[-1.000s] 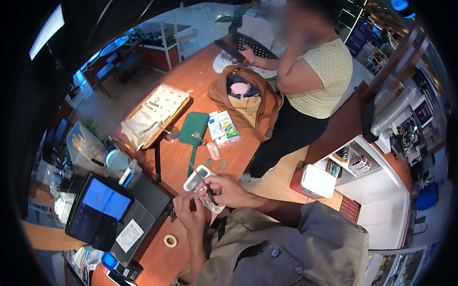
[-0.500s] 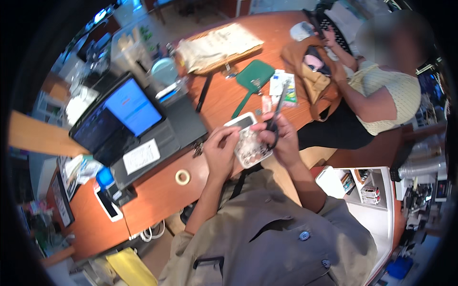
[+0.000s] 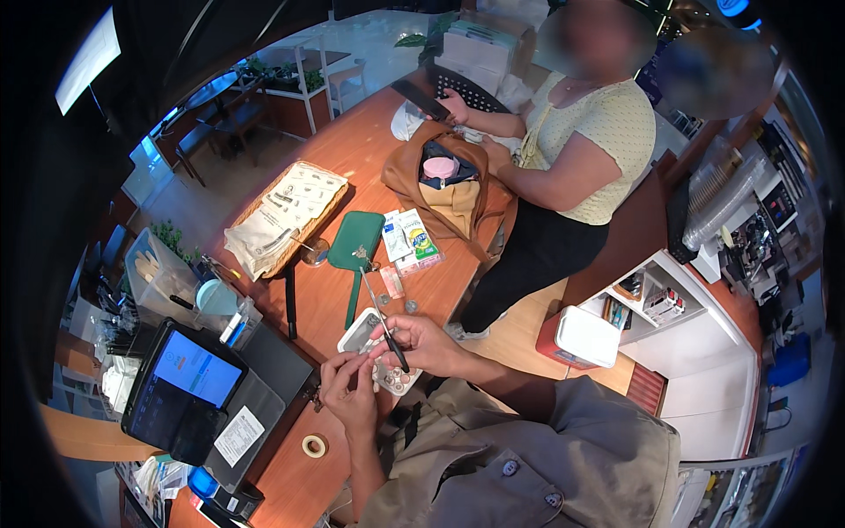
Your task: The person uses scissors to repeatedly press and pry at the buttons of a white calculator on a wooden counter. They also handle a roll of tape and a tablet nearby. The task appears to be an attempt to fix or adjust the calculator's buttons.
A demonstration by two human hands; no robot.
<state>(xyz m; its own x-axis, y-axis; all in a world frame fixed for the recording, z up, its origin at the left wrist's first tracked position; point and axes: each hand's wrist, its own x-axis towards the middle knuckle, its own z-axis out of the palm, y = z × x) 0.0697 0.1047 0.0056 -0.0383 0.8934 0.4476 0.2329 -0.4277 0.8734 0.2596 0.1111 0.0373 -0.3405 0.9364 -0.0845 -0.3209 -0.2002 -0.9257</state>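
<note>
Spreading beneath everything is the wooden surface (image 3: 352, 150), and beside its green pouch (image 3: 355, 240) the right hand (image 3: 429, 341) has fingers pinching black-handled scissors (image 3: 384, 325), while the left hand (image 3: 350, 393) pinches a small clear packet (image 3: 393, 378).

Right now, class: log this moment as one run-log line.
left hand: on clear blister pack | right hand: holds scissors | surface: wooden counter
</note>
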